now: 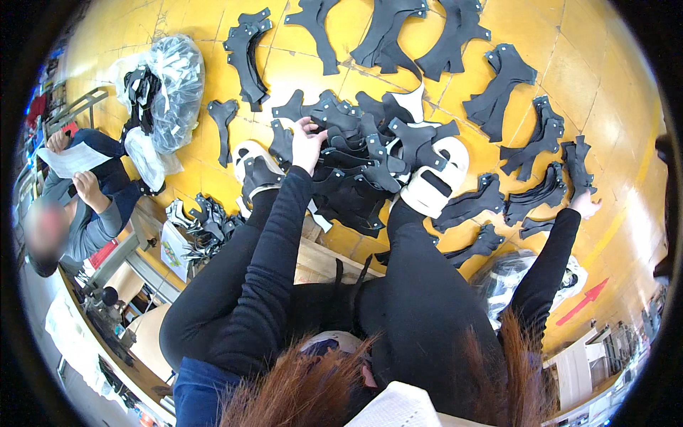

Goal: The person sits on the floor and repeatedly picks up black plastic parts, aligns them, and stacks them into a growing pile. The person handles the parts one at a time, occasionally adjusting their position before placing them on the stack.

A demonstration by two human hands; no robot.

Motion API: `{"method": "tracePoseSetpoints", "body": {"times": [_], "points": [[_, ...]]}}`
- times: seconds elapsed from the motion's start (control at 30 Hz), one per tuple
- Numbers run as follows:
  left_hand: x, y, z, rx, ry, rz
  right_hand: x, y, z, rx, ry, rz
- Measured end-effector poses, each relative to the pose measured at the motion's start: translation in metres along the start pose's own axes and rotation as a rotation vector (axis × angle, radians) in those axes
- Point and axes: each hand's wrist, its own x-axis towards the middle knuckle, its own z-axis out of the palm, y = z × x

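Observation:
A heap of black, curved, flat cut pieces [356, 192] with small pale tags lies on the yellow floor between my feet. My left hand [307, 146] is over the left side of this heap, its fingers bent and a little apart, with nothing visible in them. Far out to the right, my right hand [585, 205] has its fingers closed on the lower end of a black cut piece [577, 165]. That piece lies at the outer right of several small stacks; part of my grip is hidden by the fingers.
More stacks of black pieces [499, 92] form an arc around the heap. My white clogs [435, 178] flank it. Clear plastic bags lie at the left [178, 96] and right [498, 281]. A seated person [92, 192] holds a paper sheet [75, 160] at the left.

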Motion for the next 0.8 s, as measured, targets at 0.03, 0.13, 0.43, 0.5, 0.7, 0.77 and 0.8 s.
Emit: {"method": "tracePoseSetpoints", "body": {"times": [0.03,0.13,0.43,0.5,0.7,0.77,0.8], "points": [[0.000,0.001,-0.001,-0.012,-0.007,0.022,-0.012,-0.014,-0.006,0.093,0.002,-0.098],[0.000,-0.001,-0.003,0.004,-0.044,0.059,-0.044,-0.054,-0.023,0.287,-0.033,-0.393],[0.006,-0.017,-0.001,0.327,-0.083,0.217,-0.180,-0.170,-0.050,0.441,-0.330,-0.759],[0.003,-0.016,0.001,0.329,-0.068,0.222,-0.203,-0.191,-0.053,0.456,-0.415,-0.836],[-0.005,-0.007,0.006,0.495,0.100,0.447,-0.262,-0.245,-0.065,0.564,-0.586,-1.082],[-0.005,-0.006,0.008,0.223,0.016,0.386,-0.285,-0.260,-0.067,0.666,-0.666,-1.092],[-0.004,-0.006,0.009,0.079,-0.024,0.328,-0.297,-0.266,-0.069,0.733,-0.687,-1.101]]}}
